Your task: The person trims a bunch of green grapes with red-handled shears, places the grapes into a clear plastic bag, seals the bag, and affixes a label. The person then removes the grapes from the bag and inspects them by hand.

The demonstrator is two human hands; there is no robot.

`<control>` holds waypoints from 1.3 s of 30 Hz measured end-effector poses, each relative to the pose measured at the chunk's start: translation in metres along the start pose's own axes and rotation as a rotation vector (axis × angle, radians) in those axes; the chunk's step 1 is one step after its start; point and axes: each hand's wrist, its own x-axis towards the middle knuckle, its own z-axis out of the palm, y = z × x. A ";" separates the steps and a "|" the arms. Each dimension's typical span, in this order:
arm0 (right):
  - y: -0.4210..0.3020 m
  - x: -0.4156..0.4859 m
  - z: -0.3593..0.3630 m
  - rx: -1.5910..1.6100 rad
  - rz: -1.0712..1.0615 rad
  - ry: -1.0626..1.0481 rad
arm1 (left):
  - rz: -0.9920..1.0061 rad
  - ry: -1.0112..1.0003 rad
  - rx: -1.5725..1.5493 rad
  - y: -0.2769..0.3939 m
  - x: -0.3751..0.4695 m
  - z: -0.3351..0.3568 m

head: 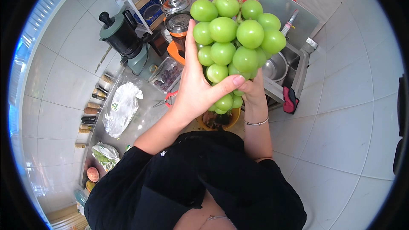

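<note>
A large bunch of green grapes (236,44) is held up close to the camera by both hands. My left hand (198,83) cups its left side, with the thumb lying across the lower grapes. On the lower right, my right hand (254,86) supports the bunch, its fingers mostly hidden behind the fruit. Beneath the bunch, a yellow bowl (238,119) with dark scraps in it is partly covered. Red-handled scissors (169,99) lie on the metal counter (147,108) left of my left hand, near a clear plastic box of dark grapes (167,75).
A green-and-black juicer (123,35) and an orange press (177,25) stand at the upper left. A white plastic bag (123,108) and a bag of green grapes (105,156) lie on the counter. A sink holding a metal bowl (276,67) is at the right.
</note>
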 end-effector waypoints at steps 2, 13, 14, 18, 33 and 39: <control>0.006 -0.003 -0.006 0.093 0.009 0.035 | 0.031 -0.020 0.077 0.001 -0.001 0.003; 0.020 -0.025 -0.020 0.544 0.136 0.047 | -0.328 -0.228 -0.265 0.023 -0.014 -0.027; 0.020 -0.025 -0.015 0.596 0.131 0.070 | -0.381 -0.218 -0.241 0.029 -0.014 -0.030; 0.021 -0.025 -0.013 0.813 0.188 0.126 | -0.319 -0.192 0.068 0.032 -0.001 -0.054; 0.004 -0.025 0.013 0.577 0.139 0.131 | 0.564 -0.175 0.643 0.037 0.021 -0.038; -0.004 -0.022 0.027 0.518 0.142 0.141 | 0.939 -0.331 1.027 0.026 0.051 -0.016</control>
